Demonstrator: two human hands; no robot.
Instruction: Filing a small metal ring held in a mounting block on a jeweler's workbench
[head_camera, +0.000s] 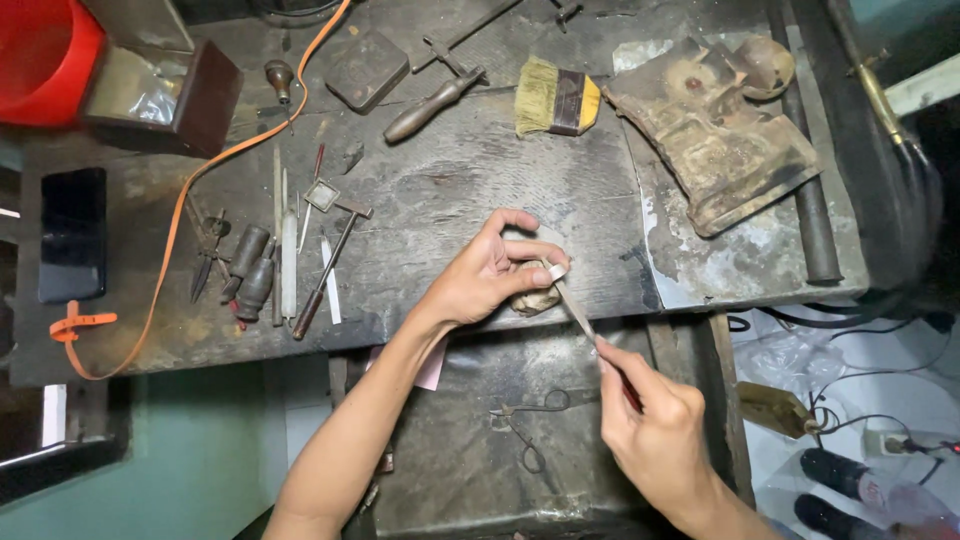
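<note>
Head view: I see left hand (485, 275) pinching a small pale workpiece (556, 270) against the wooden bench peg (535, 298) at the workbench (450, 190) edge. Right hand (655, 425) grips a needle file (580, 315), tip on the workpiece. Red container (45, 60) top-left.

Screen and boxes at the left of my bench

My dark phone (72, 234) lies at the left edge of the frame, a tall black rectangle with its screen off. In the upper left, a dark brown open box (160, 85) sits with a crinkled clear plastic bag (140, 100) inside it. A red plastic container (40, 55) fills the top left corner, touching the box. No labels or signs are visible.
</note>
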